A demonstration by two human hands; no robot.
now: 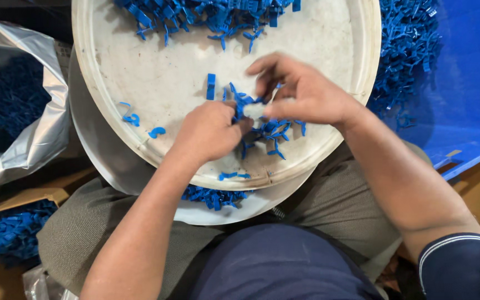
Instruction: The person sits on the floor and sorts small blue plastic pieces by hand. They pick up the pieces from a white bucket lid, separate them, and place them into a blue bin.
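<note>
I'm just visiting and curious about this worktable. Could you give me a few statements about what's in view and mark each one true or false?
1. Both hands meet over a round white tray. True.
2. The small plastic pieces under the hands are red. False: they are blue.
3. The left hand and right hand close together on a small white piece. True.
4. The blue bin at the right holds nothing. False: blue pieces are heaped in its near corner.
5. A silvery plastic bag lies at the left. True.
6. The tray rests on a bare floor. False: it sits across the person's lap, above a second white tray.
</note>
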